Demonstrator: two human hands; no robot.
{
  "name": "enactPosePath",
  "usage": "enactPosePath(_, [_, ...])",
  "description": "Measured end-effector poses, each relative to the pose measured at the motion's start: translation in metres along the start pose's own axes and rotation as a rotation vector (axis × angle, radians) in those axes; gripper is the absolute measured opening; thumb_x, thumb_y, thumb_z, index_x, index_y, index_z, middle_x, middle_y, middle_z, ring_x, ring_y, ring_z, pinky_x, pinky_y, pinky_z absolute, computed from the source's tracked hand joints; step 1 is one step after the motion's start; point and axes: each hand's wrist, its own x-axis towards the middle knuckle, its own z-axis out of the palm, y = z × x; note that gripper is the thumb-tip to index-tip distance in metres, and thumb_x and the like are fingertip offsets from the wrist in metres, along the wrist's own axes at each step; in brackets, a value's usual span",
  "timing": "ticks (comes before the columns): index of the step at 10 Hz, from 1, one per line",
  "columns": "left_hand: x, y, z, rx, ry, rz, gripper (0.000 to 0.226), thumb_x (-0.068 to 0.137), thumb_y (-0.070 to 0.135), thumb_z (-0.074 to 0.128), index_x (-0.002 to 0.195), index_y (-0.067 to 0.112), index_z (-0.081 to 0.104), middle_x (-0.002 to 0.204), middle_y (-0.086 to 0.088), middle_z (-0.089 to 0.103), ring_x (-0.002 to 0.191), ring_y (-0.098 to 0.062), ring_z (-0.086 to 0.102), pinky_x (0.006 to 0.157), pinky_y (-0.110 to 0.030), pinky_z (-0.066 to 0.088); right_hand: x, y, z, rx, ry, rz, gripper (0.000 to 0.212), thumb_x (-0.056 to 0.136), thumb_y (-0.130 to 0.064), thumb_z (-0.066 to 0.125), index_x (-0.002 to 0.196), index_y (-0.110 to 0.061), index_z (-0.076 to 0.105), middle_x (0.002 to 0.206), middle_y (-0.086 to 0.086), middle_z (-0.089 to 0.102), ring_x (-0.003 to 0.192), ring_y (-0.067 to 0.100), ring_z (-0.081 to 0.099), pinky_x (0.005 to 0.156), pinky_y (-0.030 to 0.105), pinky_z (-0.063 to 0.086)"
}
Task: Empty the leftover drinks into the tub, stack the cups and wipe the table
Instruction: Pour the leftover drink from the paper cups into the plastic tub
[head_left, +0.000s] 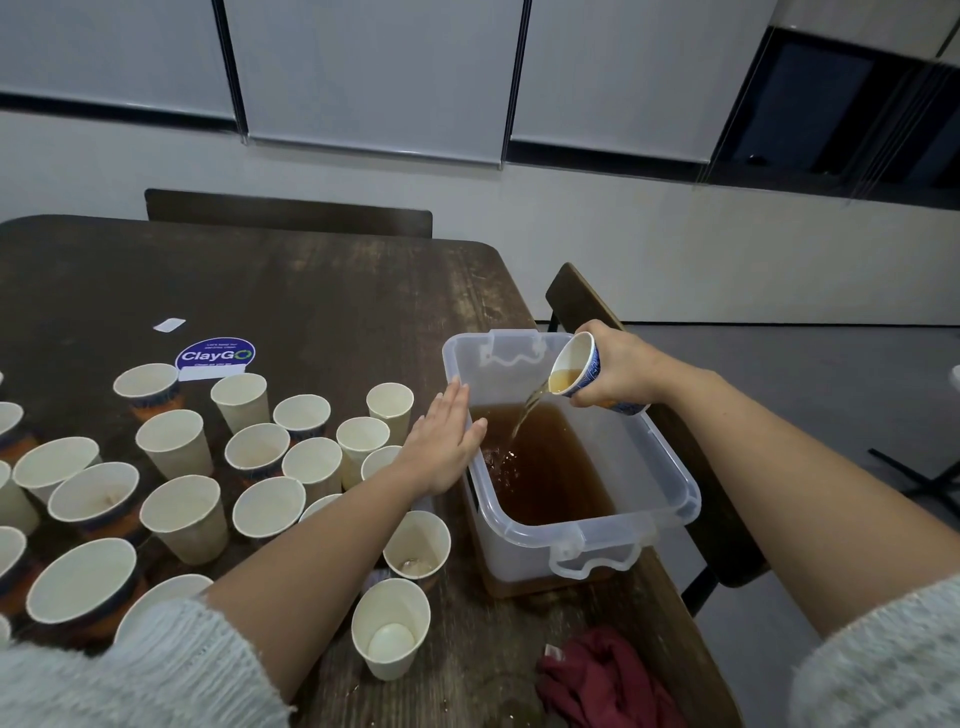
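Observation:
My right hand (621, 371) grips a tilted blue-patterned paper cup (574, 366) over the clear plastic tub (670, 467). A thin stream of brown drink runs from the cup into the tub, which holds brown liquid (550, 478). My left hand (444, 449) lies flat with straight fingers against the tub's left rim. Several white paper cups (176, 441) stand upright on the dark wooden table (311, 291) to the left. A dark red cloth (602, 675) lies crumpled at the table's near right edge.
A round ClayGO sticker (215, 356) and a small white label (169, 325) are on the table. One near cup (390, 626) holds something pale at its bottom. Dark chairs stand behind the table (288, 212) and to its right (576, 299).

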Motion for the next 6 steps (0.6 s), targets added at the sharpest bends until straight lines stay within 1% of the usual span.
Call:
enactPosePath(1, [-0.0003, -0.0003, 0.0000, -0.001, -0.006, -0.002, 0.061, 0.104, 0.042, 0.022, 0.154, 0.017, -0.001, 0.162, 0.000, -0.009, 0.149, -0.017, -0.005, 0.121, -0.044, 0.008, 0.0003, -0.0014, -0.0008, -0.008, -0.001, -0.004, 0.072, 0.072, -0.021, 0.084, 0.129, -0.015, 0.040, 0.104, -0.002, 0.051, 0.085, 0.009, 0.051, 0.061, 0.014, 0.039])
enactPosePath(3, [0.0000, -0.0002, -0.0003, -0.003, -0.003, -0.001, 0.061, 0.104, 0.042, 0.023, 0.154, 0.017, -0.001, 0.162, 0.000, -0.008, 0.149, -0.017, -0.005, 0.121, -0.044, 0.008, 0.0005, -0.0040, -0.0019, -0.029, -0.002, -0.026, 0.073, 0.072, -0.020, 0.084, 0.129, -0.015, 0.040, 0.105, -0.002, 0.050, 0.089, 0.011, 0.050, 0.061, 0.014, 0.038])
enactPosePath(5, [-0.0006, 0.0005, -0.0007, -0.006, 0.000, 0.001, 0.060, 0.104, 0.042, 0.023, 0.154, 0.017, 0.000, 0.162, 0.000, -0.008, 0.149, -0.017, -0.005, 0.121, -0.044, 0.008, 0.0017, -0.0049, -0.0020, -0.053, -0.004, -0.035, 0.071, 0.071, -0.020, 0.085, 0.127, -0.016, 0.041, 0.105, 0.000, 0.051, 0.085, 0.011, 0.050, 0.060, 0.015, 0.038])
enactPosePath(6, [-0.0008, 0.0005, -0.0007, -0.006, 0.002, 0.002, 0.060, 0.104, 0.041, 0.023, 0.154, 0.017, 0.000, 0.162, 0.000, -0.008, 0.149, -0.017, -0.005, 0.121, -0.044, 0.007, 0.0018, -0.0055, -0.0013, -0.063, -0.008, -0.044, 0.070, 0.071, -0.020, 0.085, 0.125, -0.017, 0.041, 0.103, -0.002, 0.050, 0.084, 0.009, 0.050, 0.059, 0.014, 0.037])
